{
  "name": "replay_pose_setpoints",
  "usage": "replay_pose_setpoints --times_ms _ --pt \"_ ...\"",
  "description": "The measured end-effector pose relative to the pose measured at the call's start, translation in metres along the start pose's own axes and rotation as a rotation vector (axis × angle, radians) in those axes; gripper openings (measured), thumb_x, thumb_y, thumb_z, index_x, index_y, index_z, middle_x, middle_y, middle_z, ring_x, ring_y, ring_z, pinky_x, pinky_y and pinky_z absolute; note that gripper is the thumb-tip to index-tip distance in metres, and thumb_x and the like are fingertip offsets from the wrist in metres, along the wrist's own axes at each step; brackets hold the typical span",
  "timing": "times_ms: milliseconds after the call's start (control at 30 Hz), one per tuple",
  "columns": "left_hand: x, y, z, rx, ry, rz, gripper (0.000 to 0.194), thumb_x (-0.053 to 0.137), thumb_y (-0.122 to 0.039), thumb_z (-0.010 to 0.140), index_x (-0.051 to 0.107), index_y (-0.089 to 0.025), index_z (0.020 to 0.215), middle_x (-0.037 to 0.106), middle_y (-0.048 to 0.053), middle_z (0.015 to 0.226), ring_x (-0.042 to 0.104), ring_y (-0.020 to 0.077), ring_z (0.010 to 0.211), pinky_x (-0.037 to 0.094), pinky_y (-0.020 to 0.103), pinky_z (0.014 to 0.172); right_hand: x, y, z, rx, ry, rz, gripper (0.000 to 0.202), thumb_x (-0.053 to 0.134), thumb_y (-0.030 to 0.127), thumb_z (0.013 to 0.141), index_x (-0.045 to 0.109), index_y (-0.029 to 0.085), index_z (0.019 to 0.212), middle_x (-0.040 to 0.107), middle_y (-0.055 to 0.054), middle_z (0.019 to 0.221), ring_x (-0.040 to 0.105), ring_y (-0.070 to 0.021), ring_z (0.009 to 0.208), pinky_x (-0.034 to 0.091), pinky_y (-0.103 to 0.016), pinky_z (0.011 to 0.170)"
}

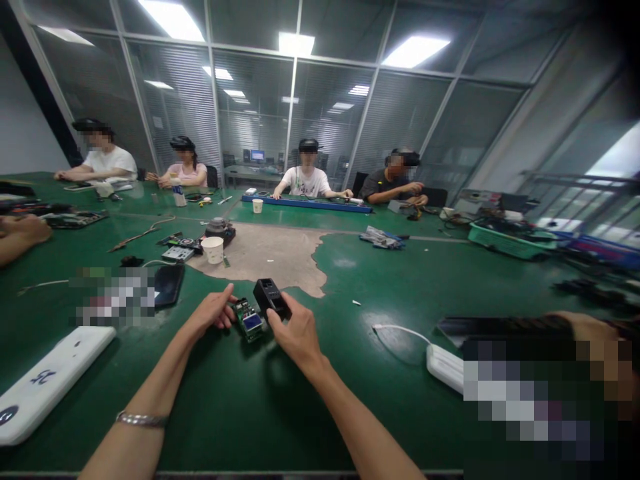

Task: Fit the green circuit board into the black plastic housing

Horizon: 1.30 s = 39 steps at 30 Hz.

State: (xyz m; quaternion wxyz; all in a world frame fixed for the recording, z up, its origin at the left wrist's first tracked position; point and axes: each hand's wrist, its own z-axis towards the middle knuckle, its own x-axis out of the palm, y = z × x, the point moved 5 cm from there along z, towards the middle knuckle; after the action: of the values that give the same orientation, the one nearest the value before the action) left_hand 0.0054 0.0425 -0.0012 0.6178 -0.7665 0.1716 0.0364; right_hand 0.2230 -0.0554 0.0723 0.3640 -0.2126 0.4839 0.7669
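Note:
A small green circuit board [249, 320] with a blue part on its face is at my left hand [217, 312]. The curled fingers of that hand meet the board's left edge; how they grip behind it is partly hidden. Just to the right, my right hand [299, 328] grips a black plastic housing [270, 297] between thumb and fingers. Openings show in the housing's upper end. Board and housing are side by side, tilted, over the green table [280, 427].
A paper cup [213, 251], loose electronic parts [179, 253] and a dark phone [170, 285] lie ahead to the left. White power banks [60, 380] flank me. A co-worker's hand [595, 330] is at right; other people sit across. A green basket [510, 241] holds parts.

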Motion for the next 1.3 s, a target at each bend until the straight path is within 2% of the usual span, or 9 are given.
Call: replay_pose_setpoints --times_ms 100,233,433,567,667,800,900,1133,1300 --pt "-0.001 -0.002 -0.002 0.006 -0.006 -0.019 0.089 0.043 -0.085 0.069 0.062 -0.008 0.110 0.068 0.008 0.061 0.061 0.0176 0.045 0.041 0.024 0.043 -0.003 0.022 0.001 -0.067 0.030 0.038 0.029 0.052 0.037 0.088 0.062 0.018 0.108 0.068 -0.007 0.094 0.063 -0.0203 0.087 0.045 -0.028 0.078" --pt "-0.001 -0.002 -0.003 0.000 -0.012 -0.045 0.087 0.045 -0.084 0.068 0.062 -0.008 0.107 0.067 0.008 0.059 0.061 0.0177 0.045 0.043 0.025 0.045 0.009 0.036 0.000 -0.072 0.088 0.003 0.024 0.055 0.037 0.086 0.061 0.018 0.099 0.069 -0.007 0.089 0.064 -0.0201 0.083 0.045 -0.027 0.074" --pt "-0.002 0.001 0.000 0.017 -0.029 -0.059 0.079 0.045 -0.083 0.070 0.061 -0.010 0.097 0.065 0.005 0.059 0.060 0.0173 0.044 0.042 0.024 0.042 0.026 0.039 -0.003 -0.095 0.143 -0.141 0.027 0.056 0.040 0.084 0.057 0.018 0.099 0.068 -0.008 0.088 0.064 -0.0220 0.081 0.044 -0.029 0.072" --pt "-0.005 0.001 0.002 0.038 -0.070 -0.061 0.079 0.048 -0.082 0.069 0.062 -0.011 0.102 0.059 0.000 0.058 0.056 0.0147 0.041 0.041 0.024 0.040 0.033 0.035 -0.010 -0.072 0.200 -0.220 0.028 0.057 0.041 0.084 0.057 0.018 0.099 0.067 -0.009 0.087 0.064 -0.0239 0.081 0.045 -0.031 0.071" --pt "-0.006 0.001 0.002 0.042 -0.077 -0.037 0.079 0.052 -0.081 0.067 0.063 -0.011 0.101 0.056 -0.002 0.058 0.055 0.0141 0.041 0.039 0.023 0.039 0.035 0.033 -0.018 -0.077 0.220 -0.232 0.033 0.057 0.042 0.084 0.055 0.017 0.106 0.066 -0.011 0.091 0.063 -0.0248 0.084 0.045 -0.032 0.073" --pt "-0.004 0.000 0.002 0.084 -0.036 0.026 0.068 0.056 -0.079 0.066 0.060 -0.014 0.084 0.057 -0.001 0.061 0.057 0.0137 0.044 0.040 0.023 0.040 0.033 0.035 -0.020 -0.115 0.180 -0.182 0.050 0.060 0.048 0.083 0.050 0.016 0.120 0.064 -0.013 0.103 0.060 -0.0263 0.094 0.045 -0.036 0.081" --pt "-0.002 -0.001 0.001 0.108 -0.016 0.057 0.064 0.056 -0.078 0.067 0.057 -0.015 0.076 0.056 -0.002 0.061 0.057 0.0133 0.044 0.041 0.022 0.040 0.033 0.033 -0.018 -0.118 0.158 -0.147 0.049 0.059 0.048 0.083 0.051 0.015 0.119 0.064 -0.013 0.105 0.059 -0.0267 0.097 0.045 -0.037 0.084" --pt "-0.002 -0.001 0.001 0.080 0.001 0.015 0.063 0.056 -0.076 0.069 0.059 -0.015 0.086 0.058 -0.001 0.063 0.058 0.0134 0.046 0.042 0.022 0.042 0.043 0.024 -0.020 -0.098 0.143 -0.113 0.039 0.056 0.042 0.085 0.054 0.015 0.113 0.067 -0.011 0.091 0.062 -0.0251 0.083 0.047 -0.034 0.074" --pt "-0.004 0.004 0.002 0.021 -0.007 -0.070 0.074 0.049 -0.080 0.072 0.058 -0.013 0.100 0.061 0.001 0.061 0.058 0.0140 0.045 0.042 0.022 0.042 0.031 0.026 -0.012 -0.080 0.037 -0.005 0.047 0.057 0.043 0.085 0.052 0.015 0.123 0.067 -0.011 0.095 0.063 -0.0243 0.087 0.047 -0.032 0.077"
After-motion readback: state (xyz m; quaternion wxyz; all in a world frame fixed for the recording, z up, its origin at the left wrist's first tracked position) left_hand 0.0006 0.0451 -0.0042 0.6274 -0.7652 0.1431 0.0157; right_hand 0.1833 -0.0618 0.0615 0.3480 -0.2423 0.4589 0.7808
